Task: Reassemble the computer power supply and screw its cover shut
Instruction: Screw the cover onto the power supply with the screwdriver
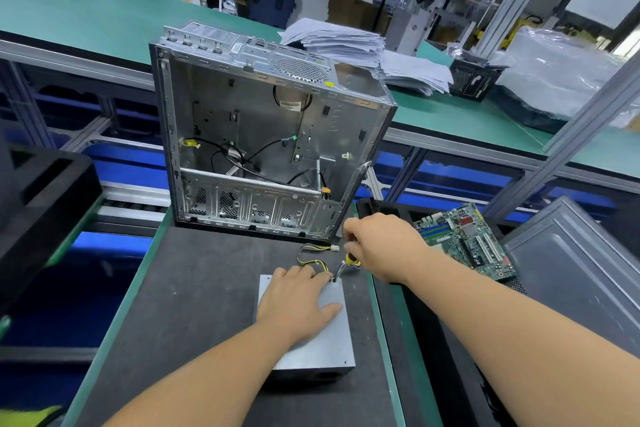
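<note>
The grey metal power supply (pixel 322 350) lies flat on the dark mat in front of me, cover side up. My left hand (pixel 298 302) presses on the cover with straight fingers. My right hand (pixel 381 246) grips a yellow-handled screwdriver (pixel 348 262), whose tip touches the cover's far right corner at a screw hole. A yellow and black cable (pixel 311 255) with a white plug runs out from the supply's far edge.
An empty computer case (pixel 270 135) stands open behind the supply. To the right, a green motherboard (pixel 467 239) rests in a black tray, next to a grey case panel (pixel 581 270). Stacked papers (pixel 349 42) lie on the far green bench.
</note>
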